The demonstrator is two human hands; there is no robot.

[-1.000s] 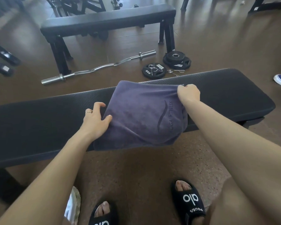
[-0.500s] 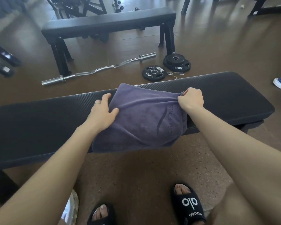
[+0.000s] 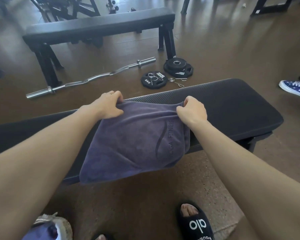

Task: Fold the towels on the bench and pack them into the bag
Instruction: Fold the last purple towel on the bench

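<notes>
A purple towel (image 3: 132, 144) with a dark logo lies folded across the black padded bench (image 3: 232, 108), its near edge hanging over the bench's front. My left hand (image 3: 109, 105) pinches the towel's far left corner. My right hand (image 3: 192, 110) pinches the far right corner. Both hands sit near the bench's far edge. At the bottom left, a light woven bag (image 3: 59, 226) shows purple cloth inside.
A curl bar (image 3: 93, 77), weight plates (image 3: 177, 67) and spring collars lie on the brown floor beyond the bench. A second black bench (image 3: 97, 25) stands farther back. Another person's blue starred shoe (image 3: 294, 86) is at the right edge. My black slides are below.
My left hand moved from the towel's left side up to its far left corner and closed on it. My right hand kept its grip on the far right corner.
</notes>
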